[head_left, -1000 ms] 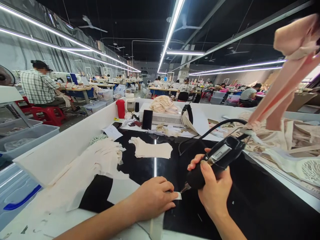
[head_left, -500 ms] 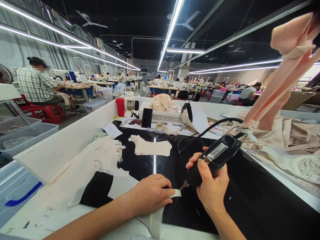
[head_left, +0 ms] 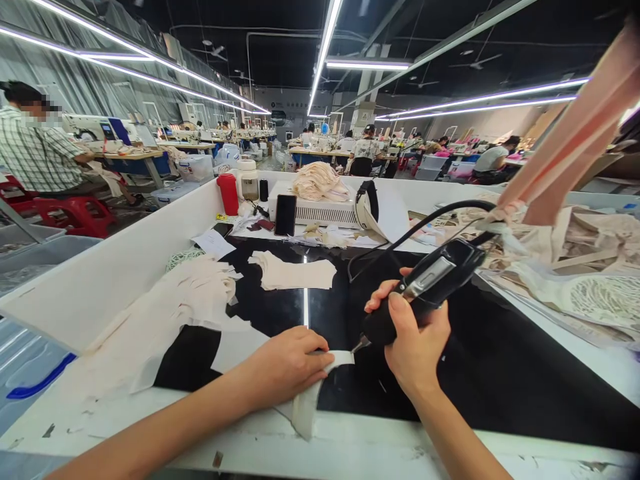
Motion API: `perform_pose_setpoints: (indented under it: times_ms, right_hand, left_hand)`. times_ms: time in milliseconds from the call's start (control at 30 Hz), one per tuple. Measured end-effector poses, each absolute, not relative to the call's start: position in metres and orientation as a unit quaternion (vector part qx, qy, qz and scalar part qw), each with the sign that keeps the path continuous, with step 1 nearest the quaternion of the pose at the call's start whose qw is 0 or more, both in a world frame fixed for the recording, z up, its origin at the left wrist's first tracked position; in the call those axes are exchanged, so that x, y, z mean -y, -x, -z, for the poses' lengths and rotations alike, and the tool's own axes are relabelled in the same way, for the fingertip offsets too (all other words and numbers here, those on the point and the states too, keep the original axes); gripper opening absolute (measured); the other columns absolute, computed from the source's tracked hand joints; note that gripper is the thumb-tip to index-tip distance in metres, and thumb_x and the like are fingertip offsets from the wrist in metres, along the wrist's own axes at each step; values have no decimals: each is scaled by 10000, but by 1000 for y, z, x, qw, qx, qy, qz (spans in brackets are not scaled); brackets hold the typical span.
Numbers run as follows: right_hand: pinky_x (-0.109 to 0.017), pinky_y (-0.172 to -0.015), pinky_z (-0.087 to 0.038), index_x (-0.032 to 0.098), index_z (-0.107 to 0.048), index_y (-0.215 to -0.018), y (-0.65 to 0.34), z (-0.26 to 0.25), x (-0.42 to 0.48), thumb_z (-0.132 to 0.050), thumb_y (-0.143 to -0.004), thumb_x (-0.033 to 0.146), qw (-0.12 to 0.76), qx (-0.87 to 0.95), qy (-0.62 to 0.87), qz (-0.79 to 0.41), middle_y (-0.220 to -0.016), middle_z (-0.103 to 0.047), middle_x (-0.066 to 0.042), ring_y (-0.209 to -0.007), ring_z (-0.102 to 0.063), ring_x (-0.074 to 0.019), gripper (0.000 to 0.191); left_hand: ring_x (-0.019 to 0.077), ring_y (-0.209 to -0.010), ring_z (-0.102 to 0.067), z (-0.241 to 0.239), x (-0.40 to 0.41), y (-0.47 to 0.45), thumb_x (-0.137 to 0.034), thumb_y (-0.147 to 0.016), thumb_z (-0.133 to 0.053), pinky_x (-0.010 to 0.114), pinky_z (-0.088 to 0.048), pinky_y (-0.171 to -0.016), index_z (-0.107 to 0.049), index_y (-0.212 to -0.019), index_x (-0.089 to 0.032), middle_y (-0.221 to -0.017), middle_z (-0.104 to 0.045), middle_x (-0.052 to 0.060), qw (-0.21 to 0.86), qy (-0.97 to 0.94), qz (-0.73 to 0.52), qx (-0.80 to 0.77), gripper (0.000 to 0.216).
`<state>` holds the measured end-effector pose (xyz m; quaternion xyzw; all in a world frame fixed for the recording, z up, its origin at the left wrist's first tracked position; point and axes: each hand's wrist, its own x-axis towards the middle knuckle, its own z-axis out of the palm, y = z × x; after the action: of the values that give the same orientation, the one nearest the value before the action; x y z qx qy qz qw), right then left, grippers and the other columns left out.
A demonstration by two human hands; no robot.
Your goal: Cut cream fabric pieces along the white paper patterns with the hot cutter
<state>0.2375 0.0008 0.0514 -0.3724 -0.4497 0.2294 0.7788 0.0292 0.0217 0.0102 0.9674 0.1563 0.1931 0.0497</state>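
Black tool [head_left: 432,277], illegible wall lettering [head_left: 299,105]

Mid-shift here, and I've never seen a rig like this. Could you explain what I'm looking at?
There is no machine arm: these are a person's own bare hands, seen by a camera worn on the head, looking forward and down.

The right hand grips a black, rounded handheld tool with a cable and slim metal tip. The left hand holds a narrow white cloth-like strip. The tip is at the strip's end; whether they touch is hard to tell.

On the glossy black flat work surface lies a small stack of cream fabric-like pieces. A larger cream heap of thin cut pieces spreads to the left.
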Motion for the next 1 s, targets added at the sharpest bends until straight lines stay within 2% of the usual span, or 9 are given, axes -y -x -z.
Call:
perform_pose_setpoints:
  times_ms: [400, 567, 1000]
  right_hand:
    - [-314, -643, -548, 256, -623, -1151, -239, -54, 0, -829, -845, 351, 790, 431, 369, -232, -802, -688, 39, -646, -634, -140, 381]
    - [-285, -590, -551, 250, -630, -1138, -230, -61, -3, -835, -823, 366, 801, 414, 353, -251, -782, -685, 40, -618, -618, -132, 393]
    - [-296, -621, -556, 257, -616, -1168, -220, -53, -7, -811, -861, 335, 784, 441, 342, -271, -798, -685, 40, -628, -630, -131, 371]
  left_hand:
    - [247, -1077, -654, -3, -20, -31, -205, -1033, -601, 376, -552, -1023, -707, -1205, -126, -1196, -681, 109, 73, -959, -218, -168, 217]
    - [241, -1054, -659, -2, -20, -31, -207, -1028, -610, 375, -556, -1010, -709, -1204, -133, -1179, -685, 101, 82, -956, -221, -173, 216]
    - [236, -1066, -660, 6, -20, -33, -236, -1045, -586, 386, -566, -1001, -708, -1231, -148, -1189, -695, 108, 75, -954, -232, -174, 239]
